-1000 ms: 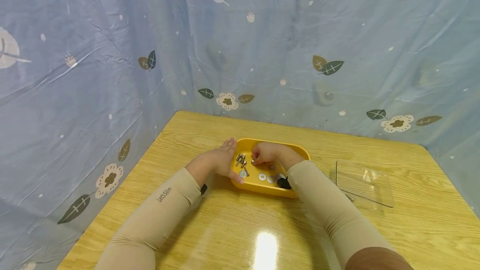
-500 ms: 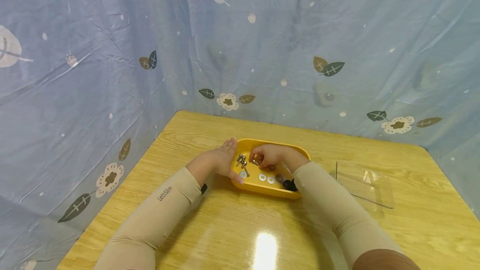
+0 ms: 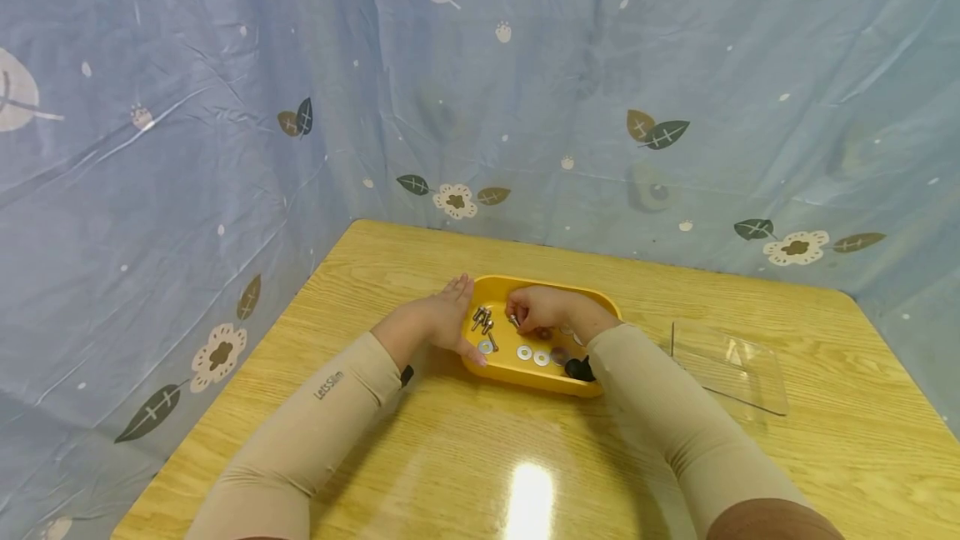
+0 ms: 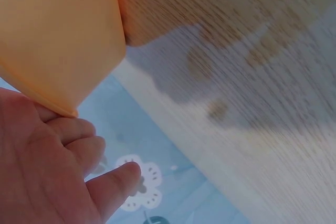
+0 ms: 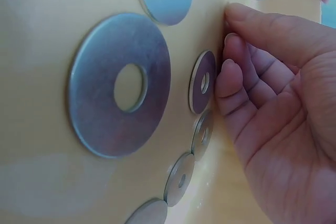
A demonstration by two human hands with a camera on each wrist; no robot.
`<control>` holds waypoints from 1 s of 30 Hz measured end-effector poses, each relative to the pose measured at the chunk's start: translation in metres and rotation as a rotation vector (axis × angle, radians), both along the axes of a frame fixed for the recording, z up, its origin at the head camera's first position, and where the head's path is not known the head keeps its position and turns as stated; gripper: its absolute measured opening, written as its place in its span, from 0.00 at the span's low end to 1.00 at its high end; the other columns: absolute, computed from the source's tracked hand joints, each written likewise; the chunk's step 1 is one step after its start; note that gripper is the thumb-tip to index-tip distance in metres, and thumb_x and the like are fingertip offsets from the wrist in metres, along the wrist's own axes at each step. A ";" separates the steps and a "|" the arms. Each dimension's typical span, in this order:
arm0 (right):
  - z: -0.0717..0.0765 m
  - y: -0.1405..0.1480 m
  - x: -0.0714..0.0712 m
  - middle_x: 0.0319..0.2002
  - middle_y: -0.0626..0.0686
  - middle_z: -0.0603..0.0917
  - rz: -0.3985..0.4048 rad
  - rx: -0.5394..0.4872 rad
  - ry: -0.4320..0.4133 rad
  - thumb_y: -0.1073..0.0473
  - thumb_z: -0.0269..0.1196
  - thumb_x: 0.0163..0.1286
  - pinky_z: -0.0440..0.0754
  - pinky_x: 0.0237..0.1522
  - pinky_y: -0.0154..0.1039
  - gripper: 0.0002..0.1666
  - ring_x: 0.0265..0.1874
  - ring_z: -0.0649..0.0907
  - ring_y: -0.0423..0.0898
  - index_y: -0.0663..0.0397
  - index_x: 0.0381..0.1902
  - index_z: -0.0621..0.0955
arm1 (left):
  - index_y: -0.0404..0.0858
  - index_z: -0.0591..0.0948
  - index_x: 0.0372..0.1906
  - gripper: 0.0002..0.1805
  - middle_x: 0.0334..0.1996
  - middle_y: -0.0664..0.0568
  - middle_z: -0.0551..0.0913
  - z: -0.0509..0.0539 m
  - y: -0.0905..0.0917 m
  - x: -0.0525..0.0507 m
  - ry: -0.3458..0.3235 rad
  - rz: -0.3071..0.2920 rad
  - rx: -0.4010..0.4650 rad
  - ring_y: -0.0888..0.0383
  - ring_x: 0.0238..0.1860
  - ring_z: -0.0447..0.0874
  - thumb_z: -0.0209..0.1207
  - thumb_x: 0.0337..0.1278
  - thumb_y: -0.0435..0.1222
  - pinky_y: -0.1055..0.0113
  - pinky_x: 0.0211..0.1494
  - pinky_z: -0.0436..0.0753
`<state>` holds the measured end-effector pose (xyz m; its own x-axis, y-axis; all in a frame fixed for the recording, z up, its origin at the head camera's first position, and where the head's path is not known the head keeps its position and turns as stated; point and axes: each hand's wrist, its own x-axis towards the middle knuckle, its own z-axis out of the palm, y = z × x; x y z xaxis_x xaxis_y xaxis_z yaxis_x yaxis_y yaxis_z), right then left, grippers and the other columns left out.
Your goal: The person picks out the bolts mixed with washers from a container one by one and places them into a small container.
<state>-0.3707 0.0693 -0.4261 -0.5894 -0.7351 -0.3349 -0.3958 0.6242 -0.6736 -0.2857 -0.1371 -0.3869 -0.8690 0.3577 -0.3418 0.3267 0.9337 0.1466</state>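
Observation:
My left hand (image 3: 448, 319) rests against the left end of a yellow tray (image 3: 525, 377), fingers stretched along its outside and thumb at the near rim. In the left wrist view, relaxed fingers (image 4: 113, 187) touch the tray's orange-looking edge (image 4: 79, 109). Inside the tray my right hand (image 3: 542, 308) pinches a small metal bolt (image 3: 514, 321) at its fingertips. Left of it lies a cluster of bolts (image 3: 483, 321). Flat washers (image 3: 524, 353) lie in the near half. In the right wrist view my right hand (image 5: 283, 82) is beside a washer (image 5: 202, 82), its fingertips partly hidden.
A large washer (image 5: 121, 85) lies beside smaller ones in the right wrist view. A black object (image 3: 577, 369) shows under the right wrist. Right of the tray, a clear plastic box (image 3: 738, 369) stands on the wooden table (image 3: 420, 457). A patterned curtain (image 3: 570, 82) hangs behind.
Half a second ago my right fingers were spread around the bolt; now they are closed at it, and it has shifted slightly. My left hand has stayed at the tray's end.

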 end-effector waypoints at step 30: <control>0.021 0.007 -0.004 0.26 0.48 0.81 0.049 -0.017 0.130 0.67 0.66 0.54 0.76 0.27 0.33 0.07 0.23 0.76 0.40 0.58 0.32 0.79 | 0.33 0.35 0.71 0.75 0.71 0.41 0.31 0.001 0.001 -0.001 -0.003 0.004 -0.001 0.49 0.71 0.30 0.58 0.22 0.73 0.58 0.71 0.43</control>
<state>-0.3749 0.0766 -0.4053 -0.5901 -0.7691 -0.2455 -0.5100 0.5909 -0.6251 -0.2865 -0.1358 -0.3859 -0.8694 0.3539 -0.3448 0.3225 0.9351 0.1467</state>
